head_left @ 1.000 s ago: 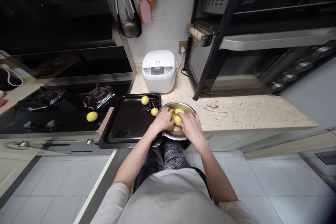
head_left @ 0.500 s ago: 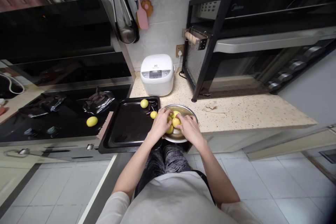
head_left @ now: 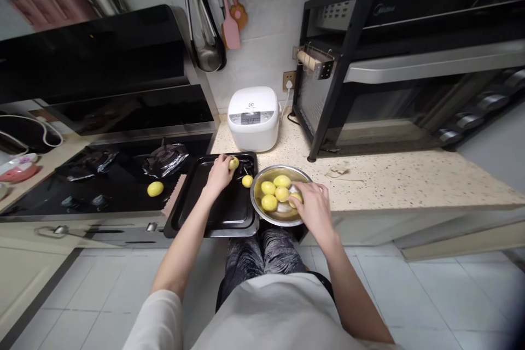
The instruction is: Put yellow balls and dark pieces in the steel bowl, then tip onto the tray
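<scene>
The left hand reaches over the black tray, its fingertips and thumb closed about a lemon near the tray's back right corner; whether the fruit is lifted clear of the tray cannot be told. Small dark pieces lie just beside it, and a smaller lemon rests near the tray's right edge. The right hand comes in over the right rim of the metal bowl, fingers bent and touching a partly covered lemon; how firmly they hold it cannot be told. Four more lemons sit in the bowl, which stands at the front edge of the countertop, next to the tray's right edge. One stray lemon lies toward the front edge of the stove, left of the tray. A white rice cooker stands behind the tray and bowl, toward the countertop's back edge.
</scene>
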{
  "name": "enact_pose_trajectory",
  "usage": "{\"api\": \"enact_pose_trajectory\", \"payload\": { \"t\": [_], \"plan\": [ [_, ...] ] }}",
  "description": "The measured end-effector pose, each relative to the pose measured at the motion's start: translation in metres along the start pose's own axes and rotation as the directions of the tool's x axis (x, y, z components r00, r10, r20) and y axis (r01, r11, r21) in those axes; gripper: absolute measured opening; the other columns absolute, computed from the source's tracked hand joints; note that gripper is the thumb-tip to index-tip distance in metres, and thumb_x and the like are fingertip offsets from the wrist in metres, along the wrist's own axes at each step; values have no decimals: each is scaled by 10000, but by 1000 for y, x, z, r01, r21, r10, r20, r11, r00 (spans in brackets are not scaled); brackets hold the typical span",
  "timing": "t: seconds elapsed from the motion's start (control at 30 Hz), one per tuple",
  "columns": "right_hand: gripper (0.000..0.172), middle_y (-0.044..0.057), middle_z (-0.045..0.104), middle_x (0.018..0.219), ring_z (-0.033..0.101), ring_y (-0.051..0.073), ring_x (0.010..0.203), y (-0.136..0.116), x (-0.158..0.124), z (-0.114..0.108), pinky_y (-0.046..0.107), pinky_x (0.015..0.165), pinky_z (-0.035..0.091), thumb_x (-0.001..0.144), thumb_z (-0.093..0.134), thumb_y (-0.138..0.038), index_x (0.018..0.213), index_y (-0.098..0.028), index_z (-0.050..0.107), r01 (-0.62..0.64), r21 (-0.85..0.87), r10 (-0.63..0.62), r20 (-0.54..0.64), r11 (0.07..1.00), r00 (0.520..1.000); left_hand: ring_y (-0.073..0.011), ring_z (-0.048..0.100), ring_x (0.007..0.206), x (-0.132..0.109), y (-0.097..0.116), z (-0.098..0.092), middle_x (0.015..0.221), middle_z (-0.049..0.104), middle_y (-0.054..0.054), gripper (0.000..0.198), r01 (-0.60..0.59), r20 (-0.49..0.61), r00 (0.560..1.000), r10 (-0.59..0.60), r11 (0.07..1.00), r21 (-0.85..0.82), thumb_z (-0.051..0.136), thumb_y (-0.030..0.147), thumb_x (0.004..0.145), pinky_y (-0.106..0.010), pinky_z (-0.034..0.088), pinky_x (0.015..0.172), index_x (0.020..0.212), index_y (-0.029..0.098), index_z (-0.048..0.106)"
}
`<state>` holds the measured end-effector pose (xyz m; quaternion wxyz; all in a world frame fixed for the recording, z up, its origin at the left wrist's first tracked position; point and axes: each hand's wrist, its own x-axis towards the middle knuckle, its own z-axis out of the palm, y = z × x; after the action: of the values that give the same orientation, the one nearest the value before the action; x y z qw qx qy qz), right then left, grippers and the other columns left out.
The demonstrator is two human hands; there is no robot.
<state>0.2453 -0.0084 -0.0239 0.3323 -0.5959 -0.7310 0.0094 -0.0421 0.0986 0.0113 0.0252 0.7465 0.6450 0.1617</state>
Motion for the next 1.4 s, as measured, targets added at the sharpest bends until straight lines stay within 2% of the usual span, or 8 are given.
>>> {"api": "enact_pose_trajectory", "payload": {
  "t": [0.17, 0.33, 0.5, 0.67, 0.77, 0.93, 1.1, 1.4],
  "plan": [
    [201, 82, 781, 1036, 656, 281, 997, 5, -16, -6, 449, 991, 382, 1041, 516, -260, 1033, -203, 708, 21, 90, -12, -90, 996, 996, -336, 629, 1206, 14, -10, 7, 1373, 575, -167, 440, -14, 115, 993, 8, 999, 53, 676, 182, 931, -436, 561, 974, 1358, 182, 571],
    [205, 69, 790, 1024, 671, 268, 985, 7, -20, -10, 444, 974, 392, 1042, 519, -268, 999, -213, 711, 5, 132, 14, -143, 991, 990, -354, 636, 1163, 24, -6, 14, 1309, 584, -194, 423, 26, 93, 995, -31, 998, 57, 642, 154, 922, -462, 574, 917, 1331, 151, 535],
    [189, 64, 792, 1022, 673, 268, 993, 12, -25, -11, 443, 964, 401, 1038, 531, -271, 1005, -219, 710, -14, 150, 41, -178, 989, 983, -339, 618, 1183, 25, -2, 10, 1270, 543, -152, 647, 5, -15, 1000, -6, 997, -71, 694, 79, 803, -511, 536, 1036, 1412, 162, 495],
    [169, 53, 789, 1024, 672, 258, 1001, 9, -26, -7, 437, 973, 403, 1036, 547, -265, 990, -219, 703, 7, 184, 25, -168, 983, 985, -260, 603, 1139, -12, 32, -7, 1173, 507, -74, 455, -226, -190, 968, 161, 891, -394, 733, 155, 795, -415, 571, 1001, 1235, 216, 635],
    [160, 52, 786, 1046, 671, 255, 1017, 6, -26, -6, 436, 976, 404, 1034, 552, -262, 996, -222, 703, 11, 197, 19, -151, 980, 988, -242, 602, 1143, -45, 66, -11, 1208, 530, -75, 380, -321, -155, 946, 284, 765, -559, 744, 205, 838, -328, 599, 868, 1201, 234, 637],
    [165, 54, 784, 1040, 665, 255, 1014, 8, -27, -7, 437, 975, 404, 1029, 546, -260, 1000, -223, 704, -2, 185, 29, -147, 983, 989, -260, 611, 1167, -82, 104, 3, 1189, 587, -85, 386, -410, -85, 887, 454, 690, -597, 798, 216, 853, -407, 533, 1047, 1194, 229, 616],
    [184, 59, 785, 1036, 663, 253, 1000, 9, -27, -9, 433, 973, 403, 1032, 527, -256, 989, -225, 703, -13, 173, 39, -147, 985, 988, -266, 639, 1154, -91, 111, 19, 1202, 615, -84, 415, -392, -13, 879, 476, 709, -586, 843, 226, 831, -398, 533, 1043, 1188, 228, 632],
    [187, 60, 784, 1049, 669, 255, 1019, 6, -27, -7, 441, 978, 414, 1023, 529, -259, 1000, -230, 712, -21, 200, 45, -113, 980, 993, -258, 683, 1062, -100, 111, 20, 1128, 692, -86, 107, -395, -2, 887, 461, 758, -520, 662, 261, 982, -390, 564, 966, 1081, 240, 696]
  ]
}}
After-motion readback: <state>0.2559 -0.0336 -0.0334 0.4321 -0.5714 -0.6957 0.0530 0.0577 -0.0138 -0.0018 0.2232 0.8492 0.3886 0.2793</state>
